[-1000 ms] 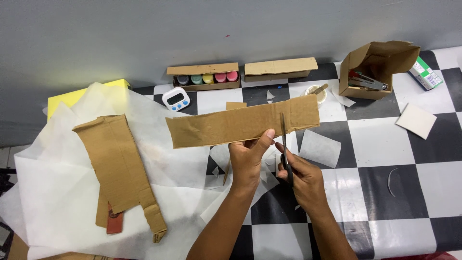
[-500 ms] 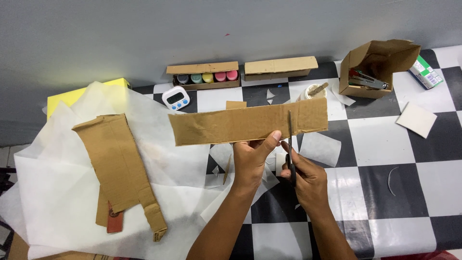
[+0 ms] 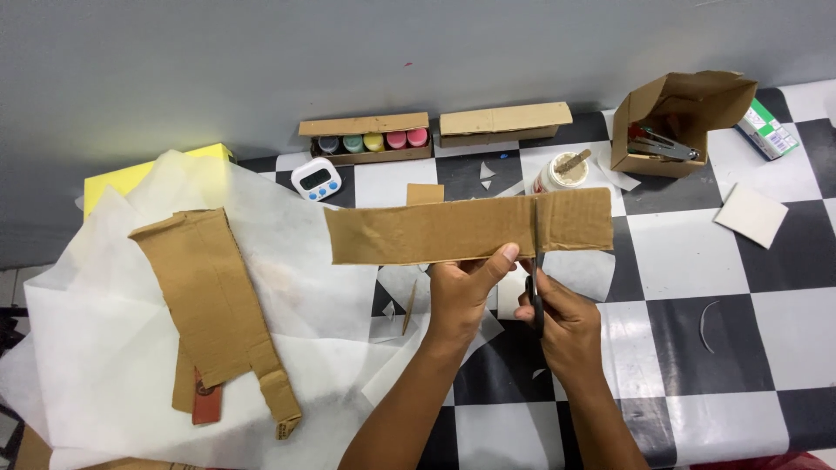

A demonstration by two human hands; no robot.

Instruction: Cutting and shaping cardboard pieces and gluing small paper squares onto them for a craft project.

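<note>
Black-and-white chequered tabletop point(image 3: 688, 252) against a grey wall; the landmark for this entry is the long cardboard strip point(image 3: 435, 231), held level above the table at mid-frame. Left hand point(image 3: 461, 292) is closed on the strip's lower edge, thumb on the near face, fingers behind. Right hand point(image 3: 566, 326), just right of the left one and below the strip, is wrapped around the handles of the scissors point(image 3: 535, 261); the blades stand upright across the strip near its right end, and seem most of the way through. Judged step: cross-cutting a short piece off the right end. Finishing would likely call for closing the blades through the top edge while the left hand holds the strip steady. Left of the strip, a second cardboard piece point(image 3: 209, 296) lies on white tissue paper point(image 3: 96, 348). Behind the strip stand a paint-pot box point(image 3: 370, 137), a small timer point(image 3: 315, 178) and a glue jar point(image 3: 557, 172); an open carton point(image 3: 679, 122) sits beyond its right end. Hidden: the blade tips, the fingers behind the strip, and the carton's contents, which are too small to identify.
</note>
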